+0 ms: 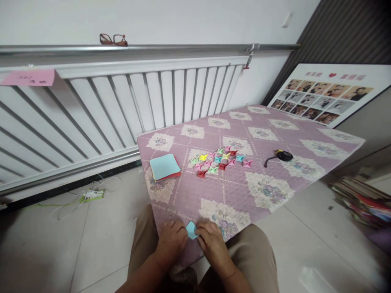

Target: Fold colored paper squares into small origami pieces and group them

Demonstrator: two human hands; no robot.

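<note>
A small folded piece of light blue paper (191, 230) lies at the near edge of the table, between my two hands. My left hand (172, 240) has its curled fingers on the paper's left corner. On the right corner, my right hand (213, 241) grips with thumb and fingers. Farther up the cloth, several small folded paper stars (218, 160) in pink, red, yellow, green and blue sit in a cluster. A stack of square paper (165, 167), light blue on top with red and yellow showing beneath, rests at the table's left side.
A purple patterned tablecloth (189, 195) covers the table. Toward the right lies a black object with a short strap (284, 155). Behind stands a white radiator (171, 97), with glasses (113, 39) on the pipe above. A power strip (92, 195) with cables is on the floor at left.
</note>
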